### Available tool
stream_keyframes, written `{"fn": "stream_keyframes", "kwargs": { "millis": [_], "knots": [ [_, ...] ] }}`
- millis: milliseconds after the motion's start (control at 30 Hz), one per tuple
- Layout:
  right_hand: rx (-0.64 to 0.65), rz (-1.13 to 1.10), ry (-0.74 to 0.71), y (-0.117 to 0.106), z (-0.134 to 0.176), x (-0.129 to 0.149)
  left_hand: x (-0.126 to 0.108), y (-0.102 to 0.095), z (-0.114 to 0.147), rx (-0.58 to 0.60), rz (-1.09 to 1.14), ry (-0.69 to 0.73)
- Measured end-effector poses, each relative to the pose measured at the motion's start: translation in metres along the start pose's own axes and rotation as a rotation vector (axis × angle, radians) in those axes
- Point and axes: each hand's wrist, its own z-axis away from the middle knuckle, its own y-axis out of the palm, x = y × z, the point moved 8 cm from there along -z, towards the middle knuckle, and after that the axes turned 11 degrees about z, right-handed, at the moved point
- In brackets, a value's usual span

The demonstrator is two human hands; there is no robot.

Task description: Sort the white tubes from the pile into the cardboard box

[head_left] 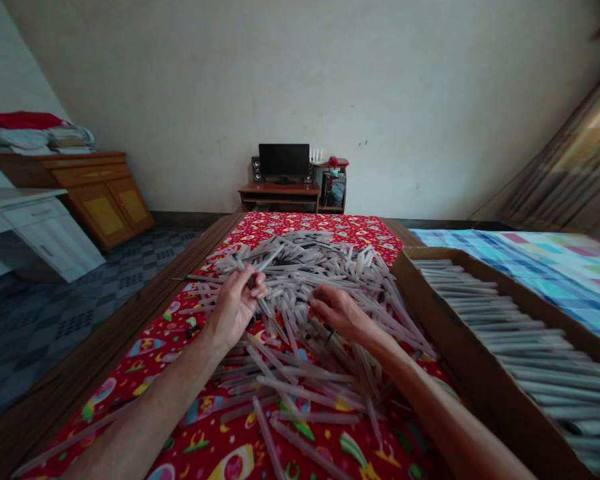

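A wide heap of translucent whitish plastic tubes [305,263], shaped like pen barrels, covers the middle of the red patterned cloth [130,373]. Some have dark ends. My left hand [236,303] is closed around a few of these tubes, which stick out above and below its fingers at the heap's left side. Low over the heap's centre, my right hand [337,310] has its fingers curled together. Whatever is at its fingertips, if anything, is too small to make out. More loose tubes [305,390] lie between my forearms.
At the right, a long cardboard box [460,340] holds rows of similar tubes. Beside it spreads a blue checked cloth [540,280]. Against the far wall, a small desk [279,190] bears a monitor [284,160] and speakers. A wooden cabinet [105,200] stands left.
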Motion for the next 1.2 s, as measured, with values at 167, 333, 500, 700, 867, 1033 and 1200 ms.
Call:
{"fn": "stream_keyframes", "kwargs": {
  "millis": [167, 333, 500, 700, 867, 1033, 1200],
  "knots": [
    [0.122, -0.389, -0.034, 0.017, 0.006, 0.025, -0.007, 0.003, 0.000, 0.012, 0.138, 0.030],
    [-0.035, -0.031, -0.100, 0.009, 0.014, 0.047, -0.013, 0.011, 0.005, 0.047, 0.251, 0.052],
    [-0.090, -0.001, -0.140, 0.011, 0.022, 0.068, -0.015, 0.017, 0.011, 0.052, 0.255, 0.081],
    [-0.131, -0.016, -0.144, 0.013, 0.024, 0.070, -0.009, 0.020, 0.015, 0.020, 0.292, 0.052],
    [-0.167, -0.023, -0.141, 0.011, 0.024, 0.072, 0.000, 0.022, 0.019, 0.000, 0.293, 0.043],
    [-0.190, -0.006, -0.137, 0.019, 0.029, 0.079, 0.006, 0.017, 0.026, -0.089, 0.334, 0.043],
    [-0.152, -0.197, -0.063, 0.028, 0.029, 0.078, 0.006, 0.021, 0.033, -0.123, 0.349, -0.009]
  ]
}}
